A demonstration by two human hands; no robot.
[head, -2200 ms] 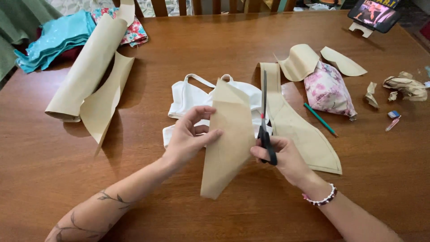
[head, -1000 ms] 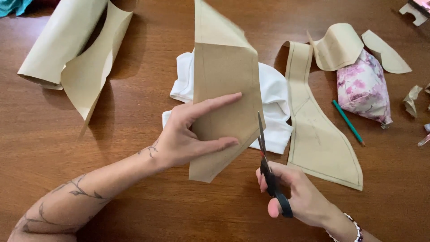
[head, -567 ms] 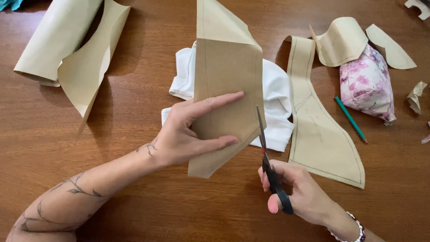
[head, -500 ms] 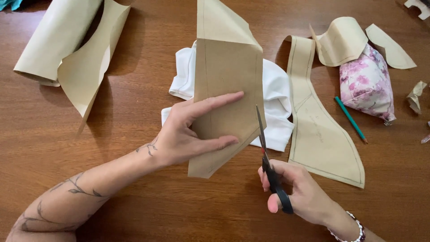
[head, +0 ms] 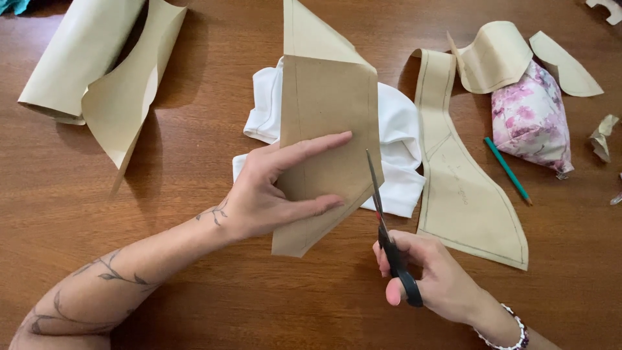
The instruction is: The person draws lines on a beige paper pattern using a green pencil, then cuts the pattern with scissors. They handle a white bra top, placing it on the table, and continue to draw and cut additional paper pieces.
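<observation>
The left hand holds a folded piece of tan kraft pattern paper upright-tilted above the brown wooden bench; its grip is pinching the paper, with the fingers laid flat across the front face and the thumb hidden behind. The paper carries faint pencil lines, and its pointed upper flap reaches toward the top edge of the view.

The right hand is closed around the black handles of a pair of black-handled steel scissors, the grip wrapped through the loops. The blades point up and away, their tip at the lower right edge of the held paper; whether the blades are parted cannot be told.

Beneath the held paper lies a crumpled white fabric garment, flat on the bench. Just beside it to the right lies a long curved tan paper pattern piece with drawn lines. Further right are 2 smaller curved tan paper cut-outs, one resting against a pink floral fabric bundle. A teal pencil lies between the long pattern piece and the bundle. At the upper left, well apart from the hands, sits a roll of tan kraft paper with a loose cut end curling off it. A small crumpled scrap of tan paper lies near the right edge.
</observation>
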